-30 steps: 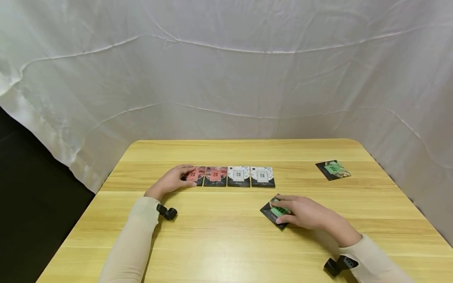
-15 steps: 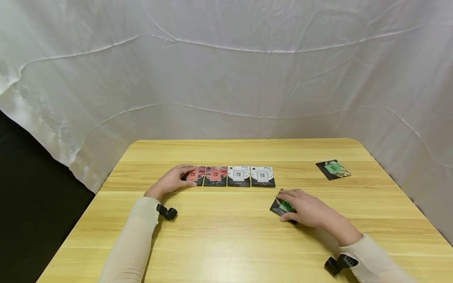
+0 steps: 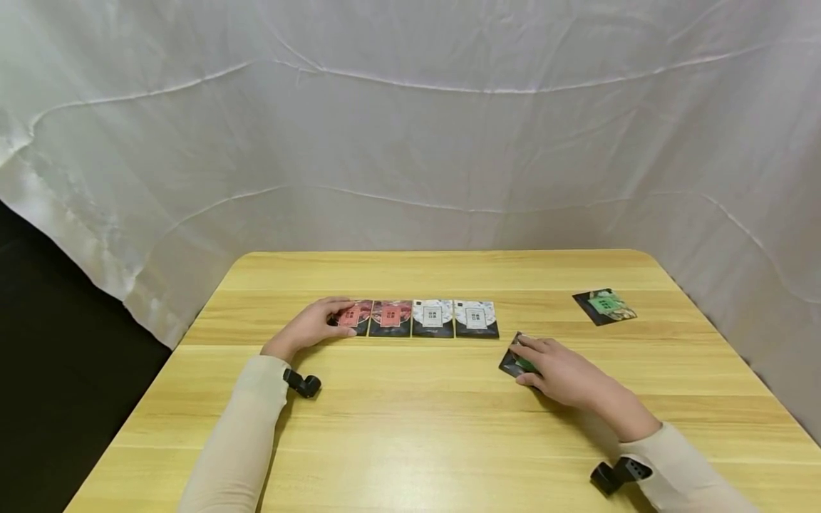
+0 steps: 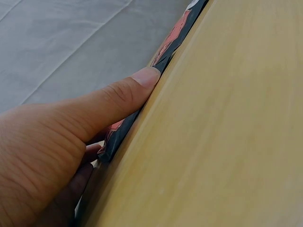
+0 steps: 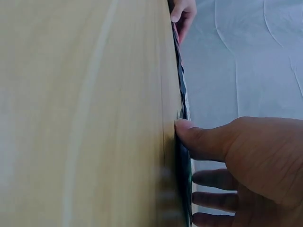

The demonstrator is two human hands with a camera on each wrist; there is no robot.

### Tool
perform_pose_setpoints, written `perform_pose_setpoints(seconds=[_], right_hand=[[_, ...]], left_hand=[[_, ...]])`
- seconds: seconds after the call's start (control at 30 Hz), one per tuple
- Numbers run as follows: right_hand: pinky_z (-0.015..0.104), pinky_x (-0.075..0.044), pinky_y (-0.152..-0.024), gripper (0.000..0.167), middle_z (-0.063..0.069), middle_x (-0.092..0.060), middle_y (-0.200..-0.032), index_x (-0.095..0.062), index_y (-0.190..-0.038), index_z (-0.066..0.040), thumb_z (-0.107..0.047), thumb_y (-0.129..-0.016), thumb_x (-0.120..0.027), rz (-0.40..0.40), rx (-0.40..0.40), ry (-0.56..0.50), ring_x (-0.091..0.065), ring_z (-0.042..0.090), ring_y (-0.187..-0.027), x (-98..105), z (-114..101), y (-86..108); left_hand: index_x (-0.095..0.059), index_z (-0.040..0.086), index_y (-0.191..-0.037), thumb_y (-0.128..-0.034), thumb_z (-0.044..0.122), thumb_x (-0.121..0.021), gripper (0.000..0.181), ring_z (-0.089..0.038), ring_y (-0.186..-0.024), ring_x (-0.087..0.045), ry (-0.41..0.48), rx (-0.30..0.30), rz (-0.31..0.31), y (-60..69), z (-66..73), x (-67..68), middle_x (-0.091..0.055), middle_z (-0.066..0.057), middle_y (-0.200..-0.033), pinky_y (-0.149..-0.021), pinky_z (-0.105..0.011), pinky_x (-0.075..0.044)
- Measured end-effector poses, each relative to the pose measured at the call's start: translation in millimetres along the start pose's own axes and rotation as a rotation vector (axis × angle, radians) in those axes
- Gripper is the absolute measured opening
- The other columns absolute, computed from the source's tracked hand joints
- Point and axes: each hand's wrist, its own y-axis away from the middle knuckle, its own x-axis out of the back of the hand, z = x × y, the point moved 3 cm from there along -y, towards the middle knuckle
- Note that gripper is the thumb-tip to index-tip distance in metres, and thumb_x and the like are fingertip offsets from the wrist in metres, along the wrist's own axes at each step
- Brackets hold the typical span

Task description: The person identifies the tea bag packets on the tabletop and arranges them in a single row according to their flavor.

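Observation:
Four flat, square food sachets lie side by side in a row on the wooden table [image 3: 398,420]. The leftmost red sachet [image 3: 355,318] is under my left hand [image 3: 306,329], which holds it by its edges. In the left wrist view, the thumb [image 4: 120,100] lies along the sachet's dark front edge. A second red sachet [image 3: 390,318] and two white sachets, one inner [image 3: 432,318] and one at the right end [image 3: 476,319], complete the row. My right hand [image 3: 567,374] grips a tilted green sachet [image 3: 511,365] between thumb and fingers, mostly covering it, just below the row's right end.
Another green sachet [image 3: 604,306] lies askew at the back right of the table. Pale cloth [image 3: 410,142] hangs behind the table and along its sides. Each forearm wears a small black camera, left [image 3: 303,384] and right [image 3: 618,476].
My right hand has slid the green sachet away from me and slightly right, turning it a little toward the row. The left hand and the row have stayed put.

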Motion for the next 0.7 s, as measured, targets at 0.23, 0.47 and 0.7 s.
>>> perform_pose_setpoints(seconds=[0.23, 0.47, 0.7], right_hand=[[0.061, -0.041, -0.1, 0.06, 0.03, -0.04, -0.145, -0.047, -0.145, -0.004, -0.032, -0.095, -0.065, -0.009, -0.025, -0.06, -0.043, 0.049, -0.128, -1, 9, -0.7], [0.063, -0.037, -0.102, 0.059, 0.027, -0.039, -0.147, -0.048, -0.145, -0.008, -0.04, -0.097, -0.06, -0.021, -0.062, -0.141, -0.04, 0.048, -0.131, -2, 18, -6.7], [0.062, -0.036, -0.103, 0.06, 0.025, -0.043, -0.145, -0.05, -0.143, -0.006, -0.041, -0.096, -0.062, 0.012, -0.086, -0.156, -0.041, 0.047, -0.13, -3, 28, -12.7]], left_hand=[[-0.045, 0.015, -0.149, -0.0828, 0.05, -0.075, 0.08, -0.039, -0.141, -0.028, 0.0, 0.005, -0.005, 0.0, 1.3, 0.9, -0.034, -0.015, -0.154, -0.114, -0.057, -0.024], [-0.045, 0.015, -0.149, -0.0829, 0.05, -0.074, 0.08, -0.039, -0.141, -0.028, -0.002, 0.003, -0.005, 0.0, 0.9, 1.4, -0.033, -0.015, -0.155, -0.114, -0.057, -0.024], [-0.045, 0.016, -0.149, -0.0831, 0.049, -0.075, 0.079, -0.039, -0.141, -0.028, -0.005, 0.005, -0.004, -0.4, 0.3, 0.6, -0.034, -0.015, -0.154, -0.114, -0.057, -0.024]])
